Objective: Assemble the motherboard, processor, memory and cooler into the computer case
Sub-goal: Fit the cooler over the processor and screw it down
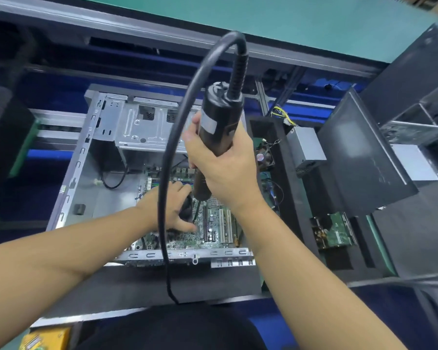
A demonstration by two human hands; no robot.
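Note:
An open grey computer case [91, 157] lies on its side on the bench, with the green motherboard [213, 228] inside its near part. My right hand [220, 162] grips a black electric screwdriver [216, 122] upright over the board; its lower end points down beside the black cooler [187, 208]. A thick black cable [172, 152] loops from the tool's top down toward my body. My left hand [170, 208] curls around the cooler and holds it on the board. The cooler is mostly hidden by that hand. The screwdriver tip is hard to see.
Black foam trays [301, 198] stand right of the case and hold another green board [336, 231], a small fan [264, 157] and a grey power supply [307, 150]. A dark panel [359, 152] leans at the right. A yellow box [46, 337] sits at the near left.

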